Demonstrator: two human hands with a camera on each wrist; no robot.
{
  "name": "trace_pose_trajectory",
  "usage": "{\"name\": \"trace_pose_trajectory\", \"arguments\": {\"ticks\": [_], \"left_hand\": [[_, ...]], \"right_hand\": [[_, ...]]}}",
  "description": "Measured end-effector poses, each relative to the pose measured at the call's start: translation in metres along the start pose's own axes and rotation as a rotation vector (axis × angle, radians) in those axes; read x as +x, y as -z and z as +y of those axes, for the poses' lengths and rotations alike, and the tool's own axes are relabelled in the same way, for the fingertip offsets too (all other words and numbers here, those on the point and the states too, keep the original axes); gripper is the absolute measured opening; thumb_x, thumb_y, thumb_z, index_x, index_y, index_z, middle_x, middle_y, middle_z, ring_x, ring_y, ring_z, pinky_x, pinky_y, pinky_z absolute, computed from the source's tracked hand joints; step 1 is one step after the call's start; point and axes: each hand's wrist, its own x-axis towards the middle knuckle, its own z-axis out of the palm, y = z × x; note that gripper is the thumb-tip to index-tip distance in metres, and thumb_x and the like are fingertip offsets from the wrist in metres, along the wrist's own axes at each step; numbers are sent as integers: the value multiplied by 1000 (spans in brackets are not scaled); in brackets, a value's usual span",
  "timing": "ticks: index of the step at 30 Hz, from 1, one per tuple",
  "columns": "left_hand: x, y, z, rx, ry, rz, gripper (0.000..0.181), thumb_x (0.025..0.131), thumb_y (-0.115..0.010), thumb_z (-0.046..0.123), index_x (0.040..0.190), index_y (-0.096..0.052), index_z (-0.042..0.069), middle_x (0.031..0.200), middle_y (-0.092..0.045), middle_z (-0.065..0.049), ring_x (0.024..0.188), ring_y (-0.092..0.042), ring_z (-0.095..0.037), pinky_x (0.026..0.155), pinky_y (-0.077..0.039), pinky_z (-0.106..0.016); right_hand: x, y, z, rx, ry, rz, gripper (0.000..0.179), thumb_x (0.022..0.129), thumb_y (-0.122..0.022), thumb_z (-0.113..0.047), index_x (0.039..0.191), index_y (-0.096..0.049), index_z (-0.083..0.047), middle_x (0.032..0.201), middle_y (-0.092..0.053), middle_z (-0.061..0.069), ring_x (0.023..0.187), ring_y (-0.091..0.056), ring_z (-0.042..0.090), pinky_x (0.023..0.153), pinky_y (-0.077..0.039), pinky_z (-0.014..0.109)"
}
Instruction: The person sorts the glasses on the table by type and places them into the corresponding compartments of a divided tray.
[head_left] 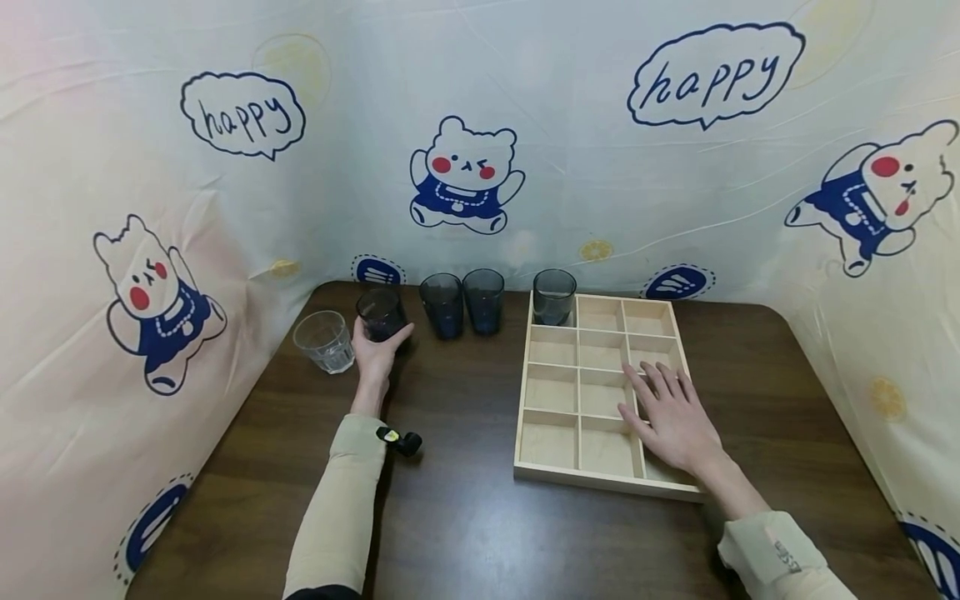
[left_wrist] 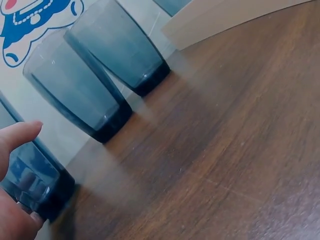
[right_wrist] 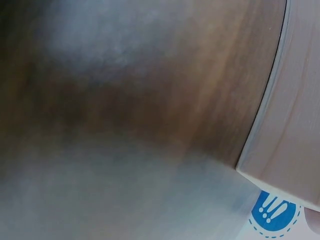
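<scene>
My left hand [head_left: 377,348] is at the near side of a dark tinted drinking glass [head_left: 381,310], thumb along its right side and fingers at its left. In the left wrist view the thumb [left_wrist: 20,135] crosses in front of that glass, whose thick base is right at the table. To its left stands a clear drinking glass [head_left: 326,342]. Two blue-grey tinted glasses, one [head_left: 442,307] beside the other [head_left: 483,302], stand to its right. My right hand [head_left: 673,421], fingers spread, lies over the right side of a wooden compartment box [head_left: 551,477] and holds nothing.
Another tinted glass [head_left: 554,297] stands in the box's back left compartment. Thin wooden dividers split the box into several cells. The brown table [head_left: 465,517] is bordered at the back and sides by a printed curtain [head_left: 360,167].
</scene>
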Motion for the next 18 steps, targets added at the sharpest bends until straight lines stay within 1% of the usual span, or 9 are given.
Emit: {"name": "trace_pose_trajectory", "arguments": {"ticks": [4,9,15,18], "left_hand": [[-3,0,3,2,40,-10,92,88,-93,16,166,-44,17,170,-50,-10,160,-43,-24,134,-36,-41],[-10,3,8,14,84,-42,94,91,-92,23,168,-40,17,173,-47,-10,161,-43,-23,134,-37,-41],[-21,2,18,-8,102,-91,89,89,-94,26,164,-46,15,165,-56,-12,150,-53,-23,129,-42,-40],[-26,0,25,-26,104,-113,86,89,-94,25,161,-48,14,161,-58,-12,145,-55,-24,128,-42,-40]], "right_hand": [[0,0,0,5,0,-3,71,112,-52,-52,171,-39,-15,170,-42,23,160,-31,48,133,-17,71],[0,-1,0,13,1,4,72,111,-53,-53,170,-39,-15,169,-43,24,160,-31,49,132,-17,71],[0,1,0,10,0,-11,72,112,-51,-53,171,-38,-14,169,-42,24,160,-30,48,133,-16,71],[0,0,0,13,0,-7,72,112,-51,-53,171,-39,-14,169,-42,24,160,-30,48,133,-15,71]]}}
